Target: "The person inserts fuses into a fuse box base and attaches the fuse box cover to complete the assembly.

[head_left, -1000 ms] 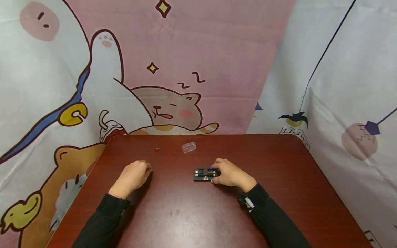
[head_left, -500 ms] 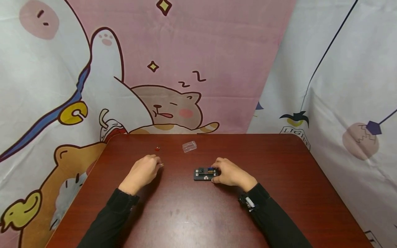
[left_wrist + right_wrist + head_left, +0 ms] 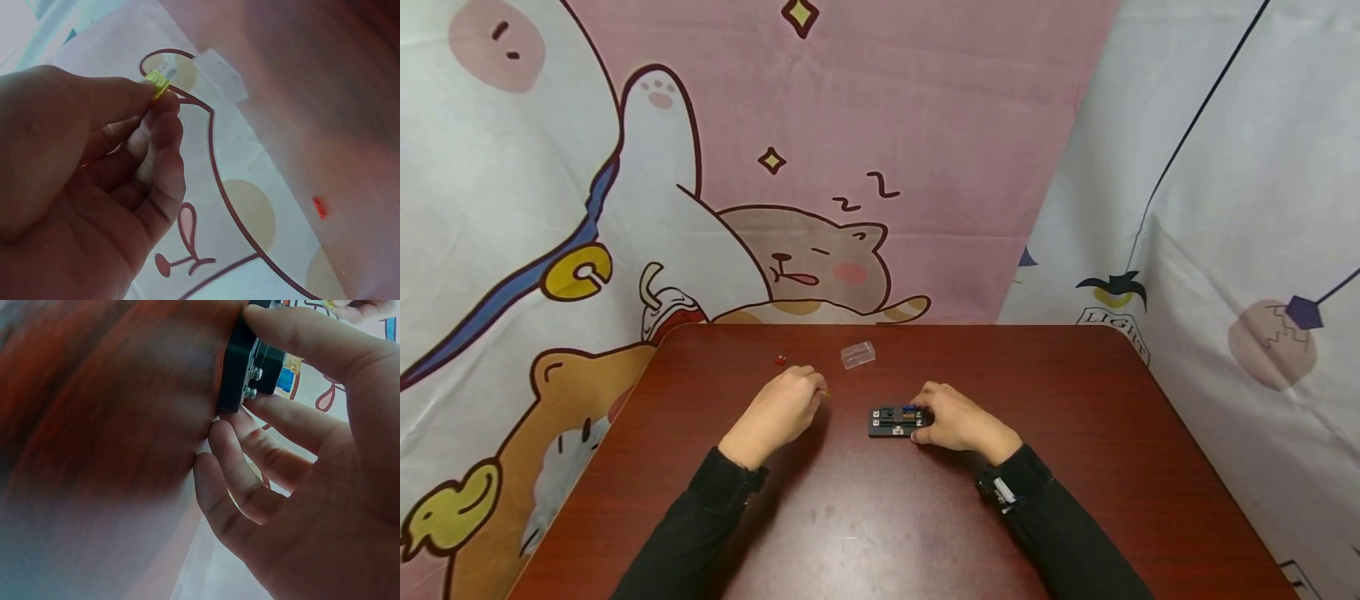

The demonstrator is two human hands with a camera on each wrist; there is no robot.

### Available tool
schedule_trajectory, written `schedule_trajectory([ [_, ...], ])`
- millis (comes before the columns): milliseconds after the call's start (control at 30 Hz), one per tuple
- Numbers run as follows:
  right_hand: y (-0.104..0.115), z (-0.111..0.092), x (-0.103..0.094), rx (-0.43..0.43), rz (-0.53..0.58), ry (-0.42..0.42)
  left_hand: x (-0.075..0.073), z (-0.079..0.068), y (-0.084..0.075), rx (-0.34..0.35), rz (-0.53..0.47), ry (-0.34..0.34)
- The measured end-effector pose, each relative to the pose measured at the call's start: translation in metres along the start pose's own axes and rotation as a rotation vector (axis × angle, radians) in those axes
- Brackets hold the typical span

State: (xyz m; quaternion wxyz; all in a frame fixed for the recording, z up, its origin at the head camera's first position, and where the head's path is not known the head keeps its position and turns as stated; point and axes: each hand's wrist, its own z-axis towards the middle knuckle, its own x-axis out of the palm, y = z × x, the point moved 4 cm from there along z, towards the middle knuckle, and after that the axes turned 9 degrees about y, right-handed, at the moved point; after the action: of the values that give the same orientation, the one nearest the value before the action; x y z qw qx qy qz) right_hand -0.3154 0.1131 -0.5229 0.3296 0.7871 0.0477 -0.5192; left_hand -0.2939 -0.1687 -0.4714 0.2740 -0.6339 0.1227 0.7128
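My left hand [image 3: 781,414] pinches a small yellow blade fuse [image 3: 159,81] between thumb and forefinger, its metal prongs pointing away from the fingertips. In the head view that hand is above the table, left of a black fuse block [image 3: 886,422]. My right hand [image 3: 961,423] grips the right end of the block, thumb at the near edge and fingers at the far edge. A blue fuse [image 3: 285,380] and an amber fuse [image 3: 292,363] stand in the block near those fingers. Screw terminals [image 3: 255,373] show along its end.
A red fuse [image 3: 780,360] lies toward the back left of the brown table [image 3: 1045,367]. Right of it sits a clear plastic cover [image 3: 857,355]. A cartoon-printed cloth [image 3: 955,150] hangs behind the table's back edge.
My left hand has moved right and slightly away from me, toward the fuse block, and the yellow fuse has come into sight at its fingertips. My right hand and the block have stayed put.
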Motion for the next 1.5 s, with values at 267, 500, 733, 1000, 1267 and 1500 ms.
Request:
schedule_trajectory([
  [267,0.001,0.000,0.000,-0.015,0.000,0.002,-0.007,0.017,-0.025,0.048,-0.050,-0.033],
  [500,0.001,0.001,0.000,-0.019,-0.003,-0.002,-0.007,0.029,-0.043,0.074,-0.095,0.007],
  [733,0.000,0.001,0.000,-0.014,-0.012,-0.009,-0.002,0.040,-0.055,0.078,-0.104,-0.013],
  [1000,0.000,0.000,0.000,-0.023,-0.016,-0.003,0.010,0.045,-0.062,0.091,-0.054,0.014],
  [1267,0.000,0.000,0.001,-0.030,-0.009,-0.022,0.018,0.043,-0.062,0.081,-0.022,0.001],
  [1500,0.001,0.001,0.000,-0.019,-0.022,-0.011,0.029,0.047,-0.062,0.091,0.012,0.007],
])
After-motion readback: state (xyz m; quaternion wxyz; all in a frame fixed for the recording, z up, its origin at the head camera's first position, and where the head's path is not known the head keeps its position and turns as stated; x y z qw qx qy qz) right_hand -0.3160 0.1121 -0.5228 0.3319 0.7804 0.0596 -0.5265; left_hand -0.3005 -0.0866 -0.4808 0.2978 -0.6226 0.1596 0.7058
